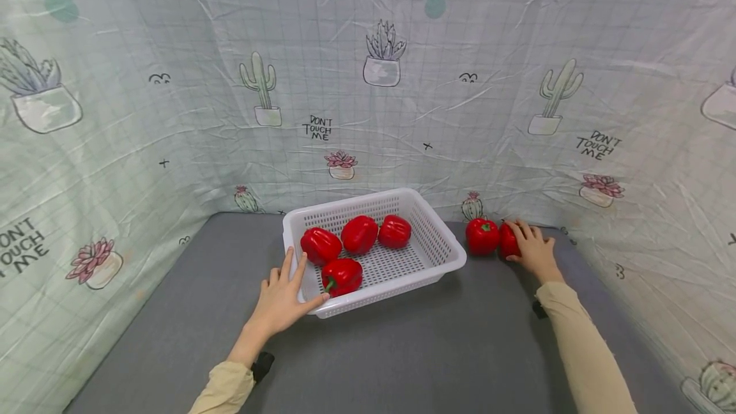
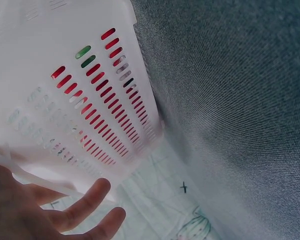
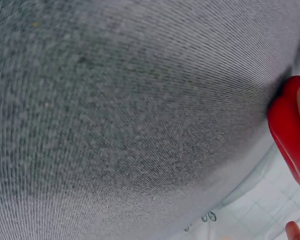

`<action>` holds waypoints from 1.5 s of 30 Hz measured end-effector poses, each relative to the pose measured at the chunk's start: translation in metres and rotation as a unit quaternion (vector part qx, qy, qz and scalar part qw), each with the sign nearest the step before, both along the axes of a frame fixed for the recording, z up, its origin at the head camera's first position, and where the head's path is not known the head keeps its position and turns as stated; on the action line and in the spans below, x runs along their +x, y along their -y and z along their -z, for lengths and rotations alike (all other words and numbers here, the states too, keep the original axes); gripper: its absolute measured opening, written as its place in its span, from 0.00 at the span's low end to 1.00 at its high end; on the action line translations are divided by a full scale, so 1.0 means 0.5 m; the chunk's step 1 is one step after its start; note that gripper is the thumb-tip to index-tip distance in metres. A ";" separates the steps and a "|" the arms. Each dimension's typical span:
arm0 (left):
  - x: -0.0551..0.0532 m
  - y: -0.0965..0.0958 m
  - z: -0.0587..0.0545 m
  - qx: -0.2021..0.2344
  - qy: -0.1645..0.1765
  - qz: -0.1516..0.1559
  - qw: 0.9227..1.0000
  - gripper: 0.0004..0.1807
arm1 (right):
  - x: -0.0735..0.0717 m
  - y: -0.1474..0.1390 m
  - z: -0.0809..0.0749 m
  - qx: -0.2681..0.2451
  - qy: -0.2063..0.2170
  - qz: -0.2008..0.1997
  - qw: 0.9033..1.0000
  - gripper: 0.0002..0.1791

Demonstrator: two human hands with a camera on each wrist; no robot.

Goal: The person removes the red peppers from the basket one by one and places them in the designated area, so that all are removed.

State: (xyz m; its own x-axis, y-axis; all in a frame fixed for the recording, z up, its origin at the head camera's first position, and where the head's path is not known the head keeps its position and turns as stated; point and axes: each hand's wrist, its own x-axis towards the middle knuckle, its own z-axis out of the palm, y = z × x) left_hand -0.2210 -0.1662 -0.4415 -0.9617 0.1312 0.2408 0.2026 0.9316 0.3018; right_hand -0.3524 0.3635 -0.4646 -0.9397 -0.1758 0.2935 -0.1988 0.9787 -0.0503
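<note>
A white perforated plastic basket (image 1: 397, 287) with several red bell peppers in it stands at the middle back of the table. At its front left corner my left hand (image 1: 280, 302) rests on the rim with fingers spread and fairly straight. In the left wrist view, the fingers lie along the rim beside the slotted wall (image 2: 97, 95), and red shows through the slots. To the right of the basket, my right hand (image 1: 535, 251) grips a red bell pepper (image 1: 508, 243), fingers over its top and thumb on its near side. The right wrist view shows part of this pepper (image 3: 290, 120).
Another red bell pepper (image 1: 482, 237) sits between the basket and the gripped one, green stem up. The grey tabletop (image 1: 414, 363) is bordered at the back and sides by a hanging cloth (image 1: 322, 165) printed with potted cacti. Black bands circle both wrists.
</note>
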 end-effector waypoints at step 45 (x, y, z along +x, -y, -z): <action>-0.002 0.000 0.000 -0.004 -0.002 0.002 1.000 0.51 | 0.081 0.063 -0.043 -0.033 -0.117 -0.066 0.990 0.48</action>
